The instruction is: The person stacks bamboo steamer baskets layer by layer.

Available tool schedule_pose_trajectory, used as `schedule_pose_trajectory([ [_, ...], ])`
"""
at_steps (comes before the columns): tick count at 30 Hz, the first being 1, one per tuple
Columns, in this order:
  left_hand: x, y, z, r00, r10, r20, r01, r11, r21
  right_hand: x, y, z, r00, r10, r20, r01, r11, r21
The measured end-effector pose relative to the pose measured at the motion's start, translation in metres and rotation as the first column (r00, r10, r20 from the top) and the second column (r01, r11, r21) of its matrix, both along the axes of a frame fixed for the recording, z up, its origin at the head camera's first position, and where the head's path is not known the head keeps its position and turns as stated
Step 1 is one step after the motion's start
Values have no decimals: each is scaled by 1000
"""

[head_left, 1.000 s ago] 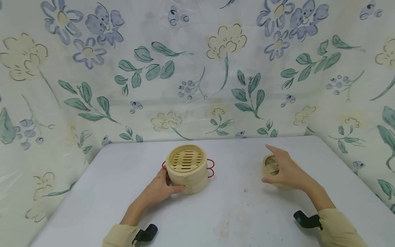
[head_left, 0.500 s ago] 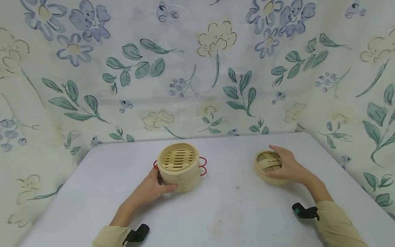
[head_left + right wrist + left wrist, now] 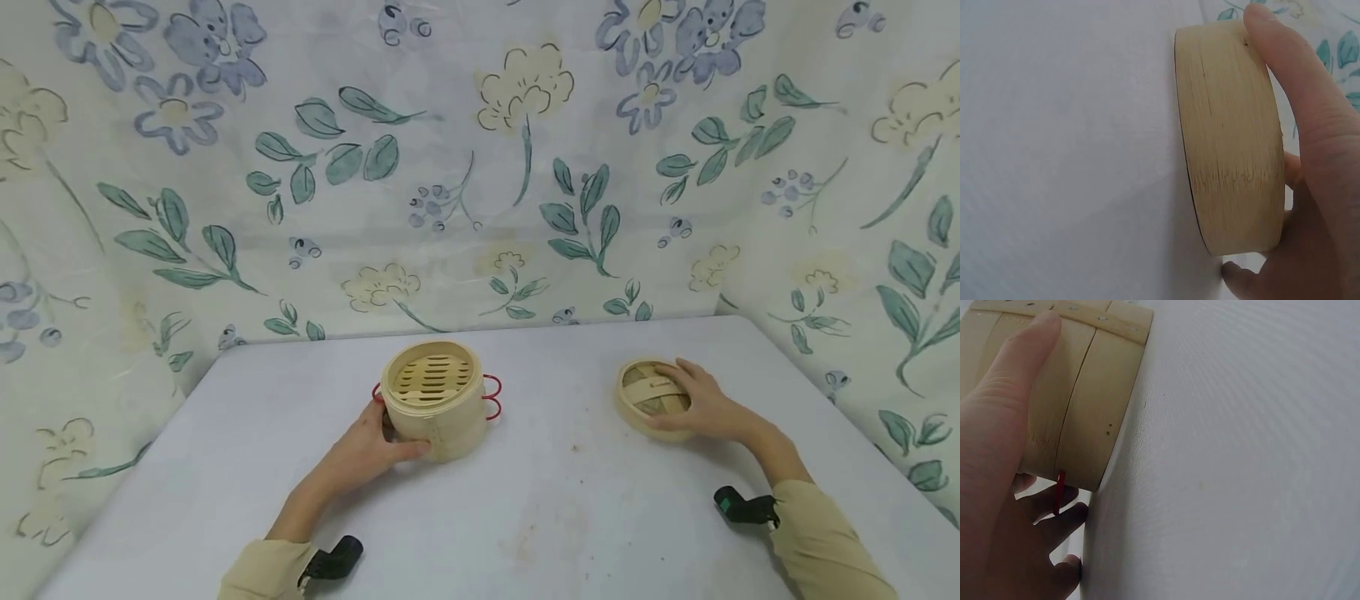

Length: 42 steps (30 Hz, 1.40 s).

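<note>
The left hand (image 3: 367,450) grasps a round bamboo steamer (image 3: 453,435) standing upright on the white surface (image 3: 525,500), left of the middle; its thumb lies along the near wall and its fingers reach round the left side, beside a red loop (image 3: 1060,492). The steamer's top shows a slatted panel (image 3: 433,380), and two more red loops (image 3: 499,407) stick out on its right.

Well apart, to the right, the right hand (image 3: 708,408) grasps a shallow round bamboo lid (image 3: 630,404) resting on the surface, thumb at the near rim and fingers over the far part of its woven top (pale bands cross it). Both wrists wear black cameras (image 3: 335,558) just beyond beige sleeves (image 3: 825,533). Behind hangs a flowered cloth (image 3: 465,283).
</note>
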State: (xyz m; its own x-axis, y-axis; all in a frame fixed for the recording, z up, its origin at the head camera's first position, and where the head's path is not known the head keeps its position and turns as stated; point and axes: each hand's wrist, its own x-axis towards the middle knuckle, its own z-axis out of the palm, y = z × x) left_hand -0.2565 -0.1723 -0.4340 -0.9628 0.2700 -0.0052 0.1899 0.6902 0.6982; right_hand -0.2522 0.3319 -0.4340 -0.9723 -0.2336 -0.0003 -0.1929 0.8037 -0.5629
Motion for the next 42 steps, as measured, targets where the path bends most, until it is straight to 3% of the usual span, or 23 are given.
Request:
schedule_pose_trajectory([
  [11, 6, -12, 7, 1000, 19, 18, -19, 999, -28, 4, -9, -3, 996, 28, 87, -24, 999, -42],
  [23, 8, -14, 12, 999, 25, 25, -24, 999, -28, 1, -14, 1, 996, 4, 85, -1, 999, -35],
  [42, 2, -4, 1, 1000, 7, 26, -8, 999, 48, 2, -8, 9, 997, -45, 62, 45, 999, 6],
])
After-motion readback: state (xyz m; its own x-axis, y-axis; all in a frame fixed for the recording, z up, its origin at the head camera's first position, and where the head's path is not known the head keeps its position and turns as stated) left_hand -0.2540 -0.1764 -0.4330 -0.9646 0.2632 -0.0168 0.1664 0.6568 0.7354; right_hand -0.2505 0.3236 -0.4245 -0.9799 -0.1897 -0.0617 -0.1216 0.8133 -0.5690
